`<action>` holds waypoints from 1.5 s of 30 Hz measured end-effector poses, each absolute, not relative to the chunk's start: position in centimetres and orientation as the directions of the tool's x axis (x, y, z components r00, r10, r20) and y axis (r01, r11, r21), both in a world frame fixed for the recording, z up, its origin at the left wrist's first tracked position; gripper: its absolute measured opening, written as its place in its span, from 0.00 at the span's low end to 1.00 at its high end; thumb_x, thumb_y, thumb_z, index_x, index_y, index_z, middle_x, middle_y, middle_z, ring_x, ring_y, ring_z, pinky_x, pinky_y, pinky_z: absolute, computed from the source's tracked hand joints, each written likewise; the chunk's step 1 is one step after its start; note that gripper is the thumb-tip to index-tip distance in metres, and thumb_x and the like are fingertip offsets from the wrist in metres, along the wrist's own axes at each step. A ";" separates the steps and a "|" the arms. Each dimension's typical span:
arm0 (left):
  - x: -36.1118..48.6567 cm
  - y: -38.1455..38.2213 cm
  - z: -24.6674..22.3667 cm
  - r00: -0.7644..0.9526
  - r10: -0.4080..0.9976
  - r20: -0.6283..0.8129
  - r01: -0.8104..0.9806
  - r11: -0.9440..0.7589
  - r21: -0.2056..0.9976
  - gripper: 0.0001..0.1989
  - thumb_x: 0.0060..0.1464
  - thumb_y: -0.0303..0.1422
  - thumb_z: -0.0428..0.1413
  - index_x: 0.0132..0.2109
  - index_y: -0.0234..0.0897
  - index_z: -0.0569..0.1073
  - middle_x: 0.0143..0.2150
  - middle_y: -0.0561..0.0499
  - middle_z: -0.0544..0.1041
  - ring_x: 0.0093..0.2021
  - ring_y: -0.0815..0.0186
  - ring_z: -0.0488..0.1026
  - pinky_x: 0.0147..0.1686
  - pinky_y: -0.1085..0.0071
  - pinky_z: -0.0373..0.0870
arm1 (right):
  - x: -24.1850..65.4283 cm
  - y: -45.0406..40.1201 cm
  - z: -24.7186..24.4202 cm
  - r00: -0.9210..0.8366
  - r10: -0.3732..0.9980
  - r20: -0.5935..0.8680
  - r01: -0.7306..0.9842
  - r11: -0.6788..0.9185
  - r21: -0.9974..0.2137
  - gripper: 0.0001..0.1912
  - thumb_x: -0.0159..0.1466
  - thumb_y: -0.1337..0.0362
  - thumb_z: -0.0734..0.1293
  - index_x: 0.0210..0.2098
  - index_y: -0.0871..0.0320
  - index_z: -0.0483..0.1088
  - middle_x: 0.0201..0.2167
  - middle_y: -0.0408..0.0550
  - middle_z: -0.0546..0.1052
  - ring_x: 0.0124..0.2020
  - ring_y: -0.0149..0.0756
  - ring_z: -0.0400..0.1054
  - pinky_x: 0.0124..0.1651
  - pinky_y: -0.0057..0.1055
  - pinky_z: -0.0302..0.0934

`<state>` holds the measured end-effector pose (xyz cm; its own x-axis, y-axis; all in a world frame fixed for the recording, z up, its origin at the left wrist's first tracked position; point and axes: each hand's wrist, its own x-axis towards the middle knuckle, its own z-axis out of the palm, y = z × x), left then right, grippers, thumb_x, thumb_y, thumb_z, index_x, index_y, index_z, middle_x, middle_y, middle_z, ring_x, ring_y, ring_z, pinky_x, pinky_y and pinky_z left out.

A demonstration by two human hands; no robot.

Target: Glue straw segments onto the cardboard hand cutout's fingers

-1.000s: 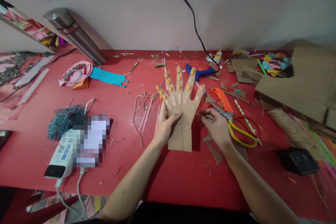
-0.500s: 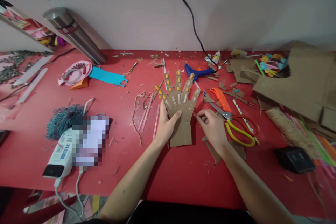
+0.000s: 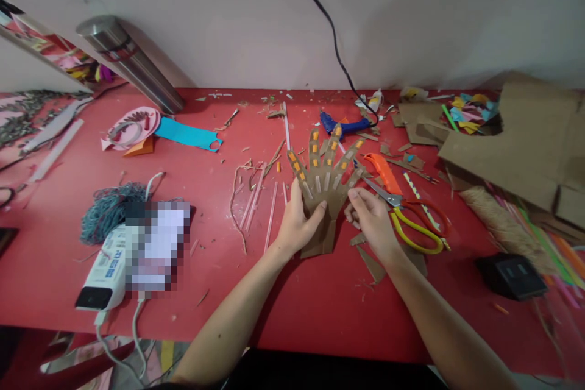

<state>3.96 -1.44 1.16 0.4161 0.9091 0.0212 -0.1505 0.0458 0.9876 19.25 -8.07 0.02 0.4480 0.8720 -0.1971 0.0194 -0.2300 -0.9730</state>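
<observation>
A cardboard hand shape (image 3: 329,195) with spread fingers bears orange pieces and clear straw pieces. My left hand (image 3: 301,220) grips it from its left side, thumb on the front of the palm. Beside its right edge is my right hand (image 3: 368,214), fingers curled and pinched together near the cardboard thumb; what lies between the fingertips is too small to tell. Scissors (image 3: 420,219) with red and yellow handles lie right of my right hand. An orange cutter (image 3: 382,172) and a blue glue gun (image 3: 345,125) rest behind.
On the red table (image 3: 219,317) at left are a phone (image 3: 162,244), a power bank (image 3: 107,268), teal yarn (image 3: 112,204) and a steel flask (image 3: 132,64). Cardboard (image 3: 521,146), twine (image 3: 503,225) and a black box (image 3: 510,276) are at right. Straws (image 3: 256,198) lie left of the hands.
The cardboard hand has shifted right and tilted in my left hand. My right hand has moved slightly up toward its right edge. One orange piece now shows on the table beside it.
</observation>
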 end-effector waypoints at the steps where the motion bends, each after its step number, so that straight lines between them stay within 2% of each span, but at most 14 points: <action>1: 3.9 -1.5 1.1 0.432 0.901 0.024 -0.141 0.042 0.989 0.28 0.52 0.28 0.64 0.59 0.41 0.67 0.51 0.46 0.77 0.54 0.54 0.74 0.59 0.60 0.66 | 19.2 -8.1 0.1 0.448 0.869 -0.209 -0.001 -0.234 -0.972 0.28 0.61 0.34 0.64 0.28 0.53 0.61 0.16 0.36 0.61 0.17 0.27 0.57 0.18 0.26 0.48; 5: 3.9 -1.4 1.3 0.415 0.908 0.049 -0.127 0.004 0.992 0.25 0.53 0.27 0.63 0.57 0.41 0.67 0.51 0.46 0.76 0.54 0.54 0.74 0.59 0.60 0.66 | 19.5 -8.0 0.5 0.451 0.865 -0.221 -0.041 -0.228 -0.973 0.28 0.61 0.34 0.65 0.28 0.53 0.63 0.17 0.39 0.63 0.18 0.28 0.59 0.18 0.26 0.50; 10: 3.7 -1.1 1.6 0.323 0.946 0.009 -0.147 0.041 0.988 0.26 0.48 0.26 0.67 0.54 0.40 0.71 0.50 0.46 0.76 0.57 0.52 0.71 0.60 0.61 0.64 | 20.0 -7.8 1.2 0.477 0.859 -0.187 -0.037 -0.193 -0.981 0.29 0.57 0.33 0.67 0.33 0.54 0.69 0.26 0.44 0.71 0.20 0.27 0.58 0.18 0.27 0.50; 14: 3.6 -1.4 1.5 0.391 0.920 -0.008 -0.152 0.073 0.986 0.28 0.48 0.27 0.67 0.57 0.41 0.70 0.49 0.46 0.77 0.54 0.52 0.74 0.58 0.61 0.66 | 19.7 -7.7 1.2 0.455 0.869 -0.195 -0.045 -0.196 -0.980 0.28 0.56 0.35 0.69 0.28 0.54 0.65 0.21 0.39 0.65 0.18 0.25 0.53 0.19 0.26 0.49; 18: 3.6 -1.6 1.3 0.426 0.905 0.023 -0.143 0.043 0.989 0.30 0.49 0.27 0.66 0.59 0.40 0.70 0.50 0.45 0.78 0.54 0.52 0.75 0.58 0.62 0.67 | 19.4 -7.8 1.1 0.441 0.873 -0.210 -0.068 -0.201 -0.977 0.27 0.54 0.37 0.72 0.28 0.54 0.65 0.18 0.36 0.60 0.18 0.25 0.52 0.20 0.26 0.50; 23: 3.5 -1.2 1.5 0.430 0.901 0.060 -0.144 0.002 0.990 0.27 0.51 0.27 0.65 0.57 0.41 0.69 0.51 0.46 0.77 0.53 0.54 0.74 0.58 0.61 0.66 | 19.7 -7.9 1.5 0.402 0.887 -0.225 -0.090 -0.207 -0.974 0.25 0.57 0.39 0.71 0.27 0.55 0.67 0.19 0.39 0.65 0.18 0.26 0.55 0.19 0.27 0.50; 28: 3.5 -0.8 1.6 0.372 0.924 0.086 -0.164 -0.026 0.986 0.24 0.54 0.29 0.64 0.56 0.41 0.68 0.53 0.47 0.75 0.56 0.55 0.73 0.61 0.63 0.65 | 20.0 -7.8 1.8 0.404 0.886 -0.229 -0.108 -0.202 -0.973 0.27 0.53 0.38 0.73 0.34 0.55 0.71 0.27 0.44 0.74 0.20 0.27 0.60 0.19 0.27 0.52; 34: 3.5 -1.2 0.8 0.480 0.868 0.129 -0.071 -0.108 0.992 0.26 0.58 0.32 0.61 0.61 0.40 0.64 0.53 0.44 0.76 0.55 0.53 0.74 0.58 0.59 0.69 | 19.6 -7.9 1.6 0.419 0.873 -0.251 -0.101 -0.230 -0.968 0.29 0.54 0.35 0.71 0.25 0.55 0.64 0.18 0.39 0.67 0.18 0.25 0.58 0.20 0.26 0.53; 37: 3.5 -1.3 0.2 0.522 0.835 0.176 -0.006 -0.203 0.979 0.28 0.60 0.34 0.58 0.64 0.37 0.59 0.53 0.43 0.76 0.55 0.53 0.75 0.57 0.56 0.71 | 19.3 -8.1 1.4 0.421 0.870 -0.258 -0.101 -0.237 -0.966 0.29 0.56 0.36 0.71 0.26 0.55 0.62 0.17 0.37 0.64 0.18 0.26 0.58 0.21 0.25 0.55; 40: 3.6 -1.2 -0.2 0.512 0.831 0.215 0.020 -0.262 0.965 0.27 0.62 0.34 0.54 0.65 0.37 0.56 0.55 0.42 0.76 0.55 0.54 0.75 0.57 0.54 0.72 | 19.2 -8.2 1.2 0.393 0.881 -0.262 -0.105 -0.240 -0.965 0.28 0.58 0.38 0.71 0.26 0.55 0.61 0.19 0.38 0.65 0.19 0.26 0.60 0.22 0.25 0.57; 45: 3.5 -0.8 -0.2 0.493 0.834 0.249 0.001 -0.287 0.958 0.25 0.63 0.34 0.54 0.63 0.38 0.56 0.55 0.42 0.75 0.54 0.56 0.76 0.56 0.56 0.74 | 19.6 -8.1 1.2 0.341 0.904 -0.259 -0.112 -0.234 -0.966 0.28 0.57 0.36 0.70 0.27 0.55 0.66 0.22 0.41 0.69 0.21 0.28 0.63 0.23 0.26 0.57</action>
<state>3.48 -0.76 -0.21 0.4930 0.8336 0.2490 0.0007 -0.2866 0.9581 19.60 -8.11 1.19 0.3408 0.9039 -0.2585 -0.1118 -0.2340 -0.9658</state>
